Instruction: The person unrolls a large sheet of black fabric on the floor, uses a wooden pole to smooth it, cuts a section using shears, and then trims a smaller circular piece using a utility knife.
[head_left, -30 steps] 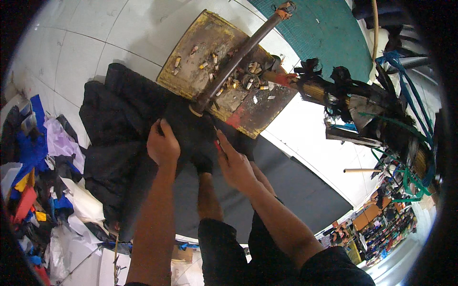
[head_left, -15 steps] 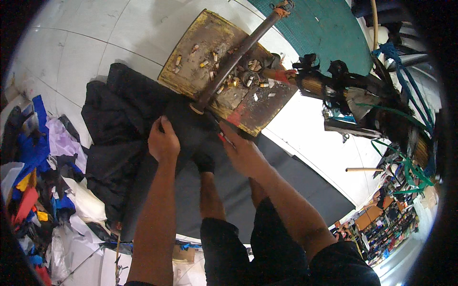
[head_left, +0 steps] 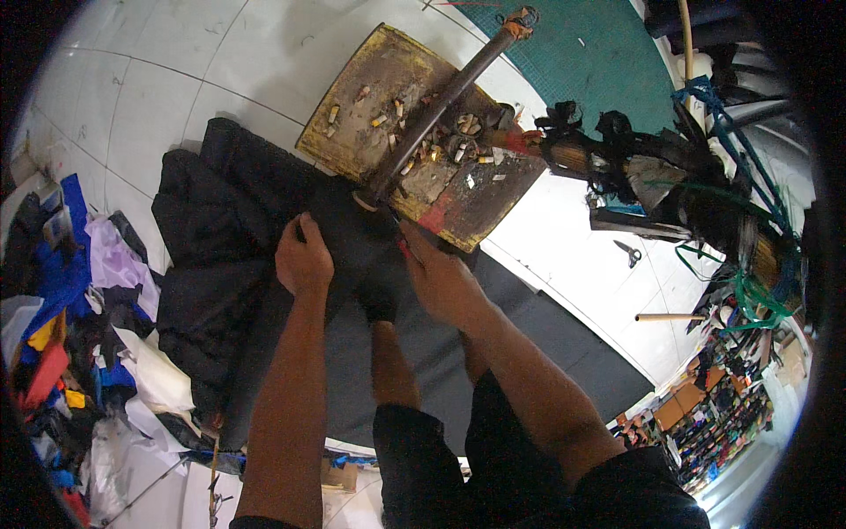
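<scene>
My left hand [head_left: 304, 257] is closed, thumb up, pinching black fabric [head_left: 352, 231] that hangs in front of my legs. Opposite it, at the right edge of the raised cloth, my right hand [head_left: 438, 273] is closed around a small red-handled tool [head_left: 404, 248]; its working end is lost against the dark fabric, so its exact kind is unclear. More black cloth [head_left: 220, 203] lies bunched on the left, and a flat black stretch [head_left: 546, 353] spreads to the right beneath my arms.
Just beyond my hands lies a worn dustpan [head_left: 352, 97] with cigarette butts and a long dark handle [head_left: 449, 101]. A broom [head_left: 608, 163] tied with blue and green string is at right. Black scissors [head_left: 631, 254] lie on the floor. Coloured scraps [head_left: 115, 256] pile up left.
Both hands keep nearly the same place on the cloth; the right has shifted slightly left and turned, hiding more of the red-handled tool. The scissors on the floor now show beside the broom.
</scene>
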### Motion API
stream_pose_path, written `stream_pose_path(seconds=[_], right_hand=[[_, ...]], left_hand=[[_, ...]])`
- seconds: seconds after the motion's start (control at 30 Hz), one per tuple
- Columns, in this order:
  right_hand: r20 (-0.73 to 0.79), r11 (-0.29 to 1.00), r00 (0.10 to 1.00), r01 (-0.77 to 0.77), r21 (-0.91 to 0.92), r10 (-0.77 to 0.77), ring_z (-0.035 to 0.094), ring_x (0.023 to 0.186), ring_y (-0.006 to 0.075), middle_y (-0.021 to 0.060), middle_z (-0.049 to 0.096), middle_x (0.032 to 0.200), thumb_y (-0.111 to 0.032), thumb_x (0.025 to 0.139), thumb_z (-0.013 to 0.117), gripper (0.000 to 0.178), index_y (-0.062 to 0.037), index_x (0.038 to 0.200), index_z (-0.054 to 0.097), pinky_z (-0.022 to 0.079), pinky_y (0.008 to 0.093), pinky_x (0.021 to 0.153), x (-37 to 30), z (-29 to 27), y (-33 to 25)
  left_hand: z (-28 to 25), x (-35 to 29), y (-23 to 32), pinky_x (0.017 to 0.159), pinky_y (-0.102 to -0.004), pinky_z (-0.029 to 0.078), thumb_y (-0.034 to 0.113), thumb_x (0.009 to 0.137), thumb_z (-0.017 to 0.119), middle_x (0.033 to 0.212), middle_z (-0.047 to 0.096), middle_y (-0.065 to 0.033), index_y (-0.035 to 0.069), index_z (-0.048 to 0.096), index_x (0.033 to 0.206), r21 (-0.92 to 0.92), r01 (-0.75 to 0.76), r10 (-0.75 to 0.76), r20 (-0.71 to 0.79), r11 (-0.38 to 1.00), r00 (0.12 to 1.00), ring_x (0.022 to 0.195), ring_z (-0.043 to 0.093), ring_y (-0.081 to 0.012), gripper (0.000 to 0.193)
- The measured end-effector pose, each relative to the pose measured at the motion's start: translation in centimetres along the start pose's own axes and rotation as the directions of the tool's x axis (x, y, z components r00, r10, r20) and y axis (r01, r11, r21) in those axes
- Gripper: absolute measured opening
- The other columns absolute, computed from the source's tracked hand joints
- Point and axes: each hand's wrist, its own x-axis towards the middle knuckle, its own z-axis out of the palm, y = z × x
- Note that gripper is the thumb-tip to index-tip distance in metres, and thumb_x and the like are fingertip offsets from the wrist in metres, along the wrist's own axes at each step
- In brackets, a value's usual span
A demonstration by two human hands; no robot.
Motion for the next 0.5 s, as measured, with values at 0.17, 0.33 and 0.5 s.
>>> stream_pose_path(seconds=[0.17, 0.33, 0.5], right_hand=[[0.025, 0.996, 0.996, -0.084, 0.037, 0.083, 0.065, 0.075, 0.0485, 0.0315, 0.064, 0.085, -0.017, 0.093, 0.048, 0.054, -0.0104, 0.145, 0.034, 0.054, 0.0553, 0.069, -0.8, 0.0, -1.3], [0.042, 0.998, 0.998, -0.049, -0.046, 0.051, 0.065, 0.078, 0.0467, 0.0312, 0.064, 0.086, -0.016, 0.092, 0.049, 0.054, -0.0103, 0.144, 0.035, 0.054, 0.0545, 0.071, -0.7, -0.8, -1.3], [0.232, 0.979, 0.969, -0.040, -0.198, 0.086, 0.061, 0.103, 0.0446, 0.0333, 0.060, 0.109, -0.017, 0.093, 0.049, 0.053, -0.0085, 0.144, 0.037, 0.047, 0.0501, 0.092, 2.3, -2.4, -1.6]], left_hand=[[-0.5, -0.1, 0.0, 0.093, -0.0433, 0.046, 0.046, 0.096, 0.044, 0.119, 0.065, -0.0157, 0.005, 0.063, 0.123, -0.071, 0.003, 0.001, 0.058, 0.997, 0.998, 0.108, 0.062, -0.0338, 0.053], [-0.5, -0.3, 0.1, 0.093, -0.0433, 0.047, 0.045, 0.096, 0.043, 0.119, 0.065, -0.0162, 0.004, 0.063, 0.123, -0.025, 0.003, -0.002, 0.025, 1.000, 1.000, 0.108, 0.062, -0.0338, 0.053], [-0.1, -0.3, -0.2, 0.093, -0.0436, 0.047, 0.045, 0.096, 0.043, 0.119, 0.065, -0.0165, 0.004, 0.062, 0.123, 0.006, 0.004, -0.004, -0.001, 1.000, 1.000, 0.109, 0.062, -0.0344, 0.053]])
